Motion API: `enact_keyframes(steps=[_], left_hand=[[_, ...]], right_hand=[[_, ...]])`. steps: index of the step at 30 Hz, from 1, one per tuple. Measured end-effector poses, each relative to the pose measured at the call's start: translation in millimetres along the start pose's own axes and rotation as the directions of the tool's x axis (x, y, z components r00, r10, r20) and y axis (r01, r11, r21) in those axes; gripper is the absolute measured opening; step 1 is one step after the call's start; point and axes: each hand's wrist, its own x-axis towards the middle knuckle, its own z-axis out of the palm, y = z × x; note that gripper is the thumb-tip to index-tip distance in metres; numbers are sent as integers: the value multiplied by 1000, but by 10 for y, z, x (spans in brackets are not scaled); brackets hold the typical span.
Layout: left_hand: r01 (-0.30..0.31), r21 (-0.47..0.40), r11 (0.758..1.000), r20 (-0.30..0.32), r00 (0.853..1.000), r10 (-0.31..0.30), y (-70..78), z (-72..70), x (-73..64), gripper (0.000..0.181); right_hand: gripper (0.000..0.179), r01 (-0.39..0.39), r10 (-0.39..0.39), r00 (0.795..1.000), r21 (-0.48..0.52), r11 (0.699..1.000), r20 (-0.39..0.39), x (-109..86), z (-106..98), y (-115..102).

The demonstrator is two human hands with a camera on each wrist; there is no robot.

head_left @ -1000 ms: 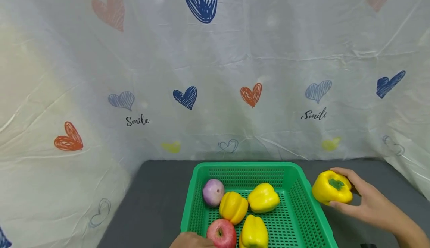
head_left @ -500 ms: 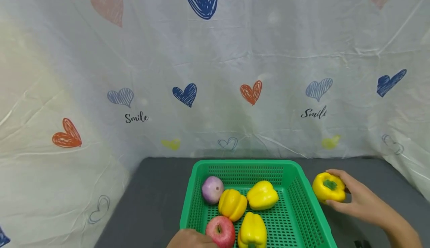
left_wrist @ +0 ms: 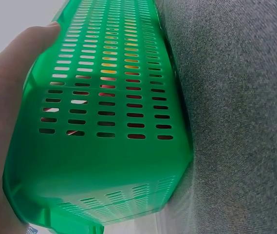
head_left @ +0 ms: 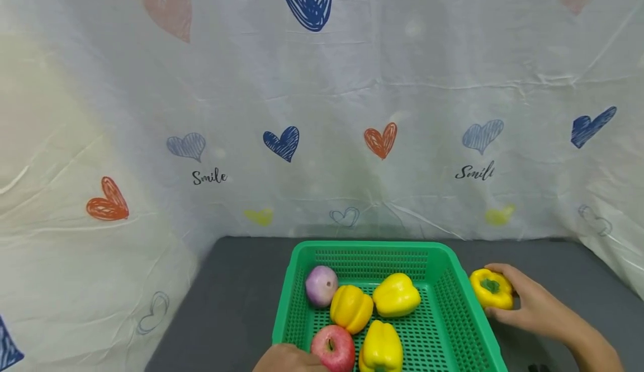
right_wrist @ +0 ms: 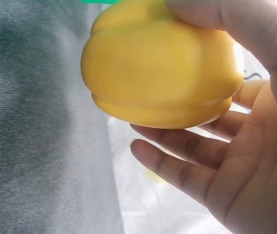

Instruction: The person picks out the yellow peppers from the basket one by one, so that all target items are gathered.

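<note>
My right hand [head_left: 538, 307] holds a yellow bell pepper [head_left: 482, 298] just outside the right wall of a green plastic basket [head_left: 372, 244], low over the dark table. In the right wrist view, the thumb lies across the top of the pepper [right_wrist: 162, 68], with the other fingers beneath and behind it. At the basket's front left, my left hand [head_left: 289, 359] grips the rim. The left wrist view has its thumb along the rim and the slotted basket wall [left_wrist: 94, 161] beside it; the remaining fingers are hidden. Close by the left hand lies a red apple [head_left: 333, 347] inside the basket.
Also in the basket are a purple onion [head_left: 321, 286] and three more yellow peppers, one at the back [head_left: 396, 295]. A small dark object [head_left: 539, 368] shows at the bottom right. Behind the grey table [head_left: 226, 293] hangs a heart-printed sheet [head_left: 322, 193].
The right hand has lowered the pepper beside the basket and drawn slightly left. The left hand stays at the rim, and the basket's contents keep their places.
</note>
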Motion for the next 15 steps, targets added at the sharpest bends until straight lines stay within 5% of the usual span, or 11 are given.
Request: enact_keyframes(steps=[10,15], left_hand=[[-86,87,993,31,996,83,-60,-2,1,11],[-84,58,995,26,996,83,-67,5,-13,8]], right_hand=[[62,-6,5,1000,44,999,25,7,60,105],[60,4,-5,1000,42,999,24,33,91,127]])
